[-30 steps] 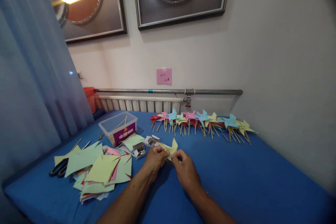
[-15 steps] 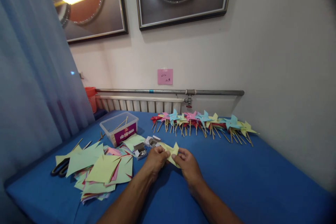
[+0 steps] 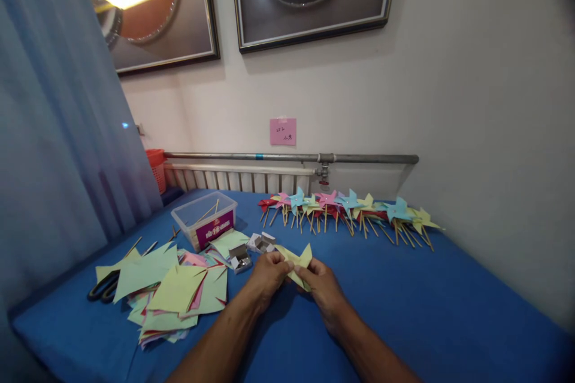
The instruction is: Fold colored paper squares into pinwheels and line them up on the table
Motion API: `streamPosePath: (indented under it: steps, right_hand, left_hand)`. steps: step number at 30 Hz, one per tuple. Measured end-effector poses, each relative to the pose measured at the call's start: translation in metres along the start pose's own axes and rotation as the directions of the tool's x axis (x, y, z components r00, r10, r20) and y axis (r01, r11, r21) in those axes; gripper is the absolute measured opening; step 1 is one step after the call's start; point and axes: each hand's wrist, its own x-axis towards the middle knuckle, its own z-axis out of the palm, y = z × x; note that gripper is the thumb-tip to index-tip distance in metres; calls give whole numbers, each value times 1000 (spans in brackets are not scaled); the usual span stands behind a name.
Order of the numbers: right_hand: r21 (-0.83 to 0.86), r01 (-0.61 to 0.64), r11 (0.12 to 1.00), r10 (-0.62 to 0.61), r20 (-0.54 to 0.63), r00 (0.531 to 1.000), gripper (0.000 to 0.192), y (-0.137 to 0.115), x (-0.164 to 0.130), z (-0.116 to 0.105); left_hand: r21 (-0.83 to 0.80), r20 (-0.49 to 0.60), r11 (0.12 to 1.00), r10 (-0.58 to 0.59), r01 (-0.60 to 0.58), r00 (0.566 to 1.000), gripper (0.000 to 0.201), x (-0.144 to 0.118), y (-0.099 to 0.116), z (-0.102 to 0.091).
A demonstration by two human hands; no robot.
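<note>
A pale yellow paper pinwheel (image 3: 303, 259), partly folded with pointed corners sticking up, is held between both hands above the blue table. My left hand (image 3: 270, 275) pinches its left side, thumb near the middle. On the other side, my right hand (image 3: 321, 282) grips the paper with thumb and fingers closed. Their fingertips nearly meet at the centre and cover it. Just beyond the left hand are a small open box of metal pins (image 3: 239, 258) and a second small box (image 3: 261, 243).
Cut paper sheets (image 3: 177, 287) lie piled at left, beside black-handled scissors (image 3: 108, 287). Behind them stands a clear plastic tub (image 3: 204, 218) with sticks. Finished pinwheels (image 3: 348, 203) line the back of the blue table (image 3: 404, 311), below a wall pipe (image 3: 372, 159).
The yellow paper has turned slightly, and its upright point sits a little farther right. Both hands stay closed on it, the right thumb shifted slightly.
</note>
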Motion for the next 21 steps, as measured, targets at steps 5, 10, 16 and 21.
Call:
streamPosePath:
  steps: [5, 10, 16, 21]
  right_hand:
    - [-32, 15, 999, -17, -56, 998, 37, 0, 0, 3]
    - [-68, -19, 997, 13, -82, 997, 34, 2, -1, 1]
    - [-76, -27, 997, 21, -79, 997, 29, 3, 2, 2]
    - [-69, -23, 997, 18, -69, 997, 29, 4, 3, 1]
  left_hand:
    - [-29, 4, 999, -17, 17, 1000, 31, 0, -1, 1]
    - [-101, 10, 995, -17, 18, 1000, 32, -2, 1, 1]
    - [-112, -19, 994, 18, -20, 1000, 28, -1, 1, -1]
    - [-95, -6, 995, 30, -31, 1000, 28, 0, -1, -1]
